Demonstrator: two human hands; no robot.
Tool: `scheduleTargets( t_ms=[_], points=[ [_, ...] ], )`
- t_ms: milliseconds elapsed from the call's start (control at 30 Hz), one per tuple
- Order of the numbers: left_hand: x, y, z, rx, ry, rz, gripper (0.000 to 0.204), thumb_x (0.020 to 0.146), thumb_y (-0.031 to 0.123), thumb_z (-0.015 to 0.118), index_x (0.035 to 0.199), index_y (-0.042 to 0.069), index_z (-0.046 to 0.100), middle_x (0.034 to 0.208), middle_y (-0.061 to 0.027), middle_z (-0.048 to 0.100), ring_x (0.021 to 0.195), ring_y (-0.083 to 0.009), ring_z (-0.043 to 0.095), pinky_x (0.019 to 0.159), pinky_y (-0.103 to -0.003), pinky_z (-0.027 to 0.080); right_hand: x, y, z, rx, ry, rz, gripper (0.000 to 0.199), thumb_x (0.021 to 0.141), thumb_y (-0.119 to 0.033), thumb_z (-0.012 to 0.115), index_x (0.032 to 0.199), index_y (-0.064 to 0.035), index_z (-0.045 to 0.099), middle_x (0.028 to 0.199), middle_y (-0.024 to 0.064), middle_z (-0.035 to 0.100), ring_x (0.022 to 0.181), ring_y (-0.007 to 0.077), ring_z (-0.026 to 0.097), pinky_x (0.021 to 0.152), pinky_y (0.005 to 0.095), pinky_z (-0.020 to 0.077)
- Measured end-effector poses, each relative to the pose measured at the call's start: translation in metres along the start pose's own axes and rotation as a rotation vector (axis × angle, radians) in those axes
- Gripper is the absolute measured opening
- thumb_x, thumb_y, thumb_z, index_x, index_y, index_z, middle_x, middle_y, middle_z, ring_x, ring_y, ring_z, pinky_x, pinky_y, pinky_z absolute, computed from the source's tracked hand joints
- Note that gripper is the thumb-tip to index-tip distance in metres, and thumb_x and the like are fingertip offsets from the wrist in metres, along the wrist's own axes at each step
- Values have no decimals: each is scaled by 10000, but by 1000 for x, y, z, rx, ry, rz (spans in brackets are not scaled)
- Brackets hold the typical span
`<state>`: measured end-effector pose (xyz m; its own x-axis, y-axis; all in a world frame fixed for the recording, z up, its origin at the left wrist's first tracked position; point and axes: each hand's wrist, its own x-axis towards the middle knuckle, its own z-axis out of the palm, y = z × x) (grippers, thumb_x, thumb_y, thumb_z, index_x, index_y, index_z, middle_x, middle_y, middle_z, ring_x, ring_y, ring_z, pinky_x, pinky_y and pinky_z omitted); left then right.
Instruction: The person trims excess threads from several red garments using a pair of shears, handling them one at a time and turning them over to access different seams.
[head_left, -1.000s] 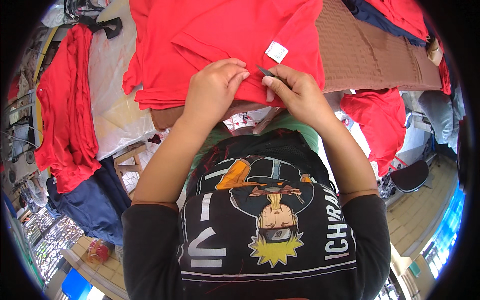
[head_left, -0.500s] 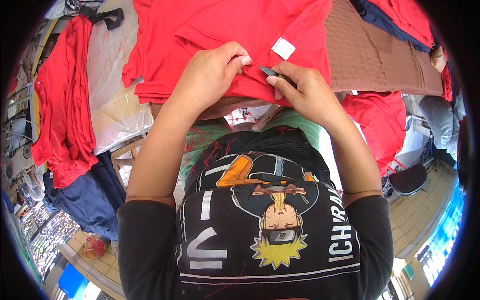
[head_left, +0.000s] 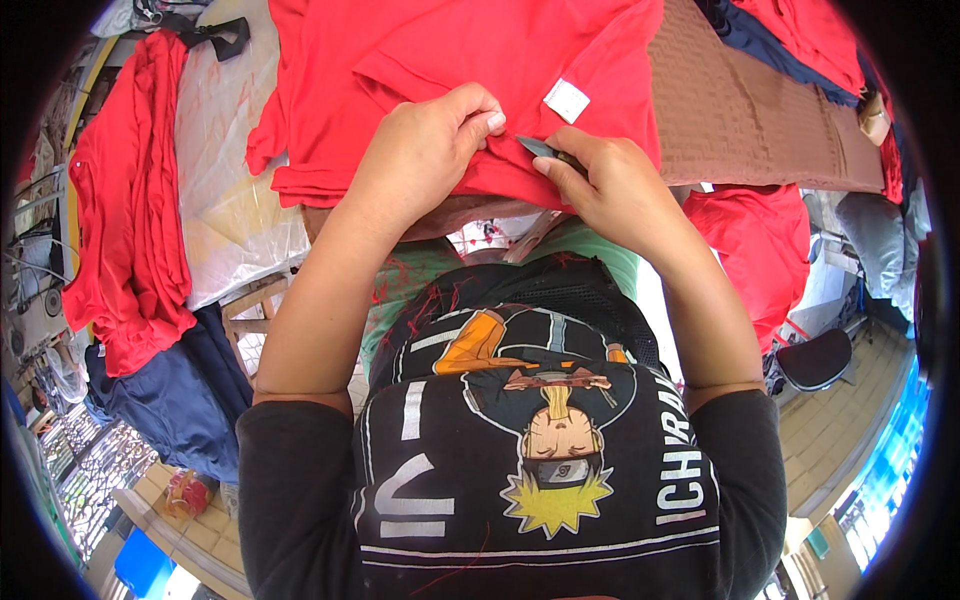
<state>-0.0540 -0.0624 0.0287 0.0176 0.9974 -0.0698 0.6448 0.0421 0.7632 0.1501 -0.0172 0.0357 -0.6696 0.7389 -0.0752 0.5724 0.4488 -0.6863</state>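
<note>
A red garment (head_left: 450,50) lies spread in front of me, with a small white label (head_left: 566,101) on it. My left hand (head_left: 425,150) is closed, thumb and forefinger pinching the red cloth near its close edge. In my right hand (head_left: 612,185) is a pair of thread snips (head_left: 538,148), held between thumb and fingers. Their grey pointed tip faces the left fingertips, a short gap away, over a fold of the cloth. The handle is mostly hidden in my palm.
Red garments (head_left: 130,210) hang at the left beside a plastic-covered surface (head_left: 225,170), with navy cloth (head_left: 190,400) below. A brown padded board (head_left: 750,110) extends right, above another red garment (head_left: 755,250). A dark seat (head_left: 815,360) stands lower right.
The snips and right hand have shifted very slightly. My left hand keeps its pinch on the cloth in nearly the same place.
</note>
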Motion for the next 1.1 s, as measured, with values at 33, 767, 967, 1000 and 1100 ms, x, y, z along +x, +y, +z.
scheduleTargets(
  t_ms=[33,767,967,1000,1100],
  points=[
    [0,0,0,7,-4,-4,149,950,154,577,1007,21,610,852,-84,705,790,-160,679,715,-274,516,0,-2,-1,-12,-8,21,273,893,-269,595,886,1,631,680,227,613,675,418,604,627,494,462],
    [1,-27,-9,582,152,320,274,857,53,585,1082,180,676,1244,4,601,1330,-255,393,1090,-503,265,-38,26,-51,-363,23,-274,255,707,-63,675,934,-72,558,881,101,599,767,342,631,627,454,503],
    [16,-30,-16,236,207,215,210,886,75,596,1066,148,673,1064,-13,648,1127,-204,541,1001,-366,378,-24,32,-77,256,44,-48,149,857,-65,681,988,-22,624,790,-7,612,711,44,513,655,221,441],
    [13,-24,-20,-1,218,189,157,911,106,597,1051,100,667,983,-14,651,1017,-152,561,928,-302,413,-22,29,-76,411,68,-36,122,874,-73,672,973,-17,626,792,-24,607,717,42,514,660,216,436],
    [3,-9,-32,-249,283,224,167,941,159,606,1020,21,655,899,0,653,897,-73,572,838,-230,452,-18,27,-72,813,162,64,148,892,-148,693,929,-13,643,792,-60,577,732,33,501,676,193,413]
  ],
)
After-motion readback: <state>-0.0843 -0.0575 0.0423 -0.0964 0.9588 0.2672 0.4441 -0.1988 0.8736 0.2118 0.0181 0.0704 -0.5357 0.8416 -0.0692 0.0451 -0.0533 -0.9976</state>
